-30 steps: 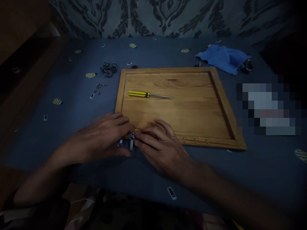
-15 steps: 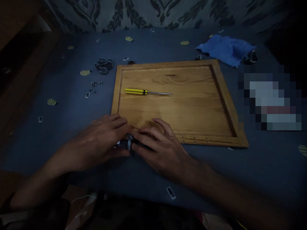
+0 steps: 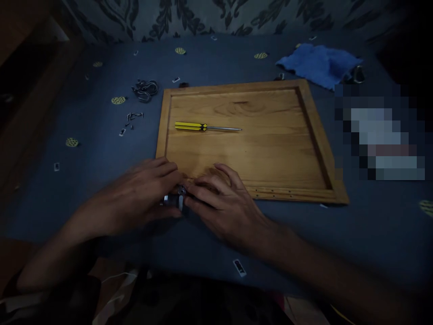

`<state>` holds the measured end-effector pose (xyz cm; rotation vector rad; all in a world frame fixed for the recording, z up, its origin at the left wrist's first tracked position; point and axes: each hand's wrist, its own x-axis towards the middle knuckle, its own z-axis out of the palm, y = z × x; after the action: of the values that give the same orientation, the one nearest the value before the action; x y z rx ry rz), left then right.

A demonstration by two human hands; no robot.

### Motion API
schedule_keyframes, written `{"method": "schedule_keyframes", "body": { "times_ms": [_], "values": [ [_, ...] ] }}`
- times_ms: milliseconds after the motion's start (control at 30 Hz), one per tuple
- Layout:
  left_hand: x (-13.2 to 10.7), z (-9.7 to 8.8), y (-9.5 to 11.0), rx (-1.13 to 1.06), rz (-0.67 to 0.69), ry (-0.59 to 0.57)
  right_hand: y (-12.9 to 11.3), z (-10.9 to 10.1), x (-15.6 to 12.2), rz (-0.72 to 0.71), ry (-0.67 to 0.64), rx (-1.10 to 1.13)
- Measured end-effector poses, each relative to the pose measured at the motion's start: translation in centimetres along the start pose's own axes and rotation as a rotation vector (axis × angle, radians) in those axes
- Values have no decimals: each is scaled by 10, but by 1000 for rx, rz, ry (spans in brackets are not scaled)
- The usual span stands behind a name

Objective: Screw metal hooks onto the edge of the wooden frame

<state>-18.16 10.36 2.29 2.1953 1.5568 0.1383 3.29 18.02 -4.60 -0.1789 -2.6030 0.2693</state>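
At the near left corner of a framed wooden panel [image 3: 206,155], my left hand [image 3: 135,196] pinches a small shiny metal fitting [image 3: 180,201] between thumb and fingers. The fitting has a round end with a hole, and much of it is covered by my fingers, so its exact kind is unclear. My right hand [image 3: 225,203] presses its curled fingers against the fitting and the panel's near edge from the other side. Further up on the panel lies a screwdriver [image 3: 191,126] with a yellow and black handle, its tip towards the right.
Left of the panel are several loose screws [image 3: 135,116] and a heap of curved metal pieces [image 3: 145,90]. A blue cloth [image 3: 320,65] lies crumpled at the back right, with a blurred-out patch below it. Small holes dot the panel's near rail. Blue patterned fabric [image 3: 91,117] covers the surface.
The whole view has shifted slightly, so things sit a little higher. Both hands stay on the metal fitting at the panel's corner, nearly unmoved.
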Motion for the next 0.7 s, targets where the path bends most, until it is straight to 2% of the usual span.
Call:
{"method": "schedule_keyframes", "body": {
  "times_ms": [100, 233, 367, 500, 700],
  "values": [
    [-3, -12, -6, -91, -47, 58, 1, 0, -1, -1, -24, 12],
    [-8, -27, -23, -165, -230, 272, 1, 0, -1, -19, -33, 15],
    [-6, -29, -45, -182, -335, 423, 1, 0, -1, -24, -40, 24],
    [-1, -26, -61, -179, -370, 424, 0, -1, -1, -19, -44, 18],
    [4, -24, -74, -169, -441, 445, 0, -2, 0, -32, -27, 32]
  ]
}}
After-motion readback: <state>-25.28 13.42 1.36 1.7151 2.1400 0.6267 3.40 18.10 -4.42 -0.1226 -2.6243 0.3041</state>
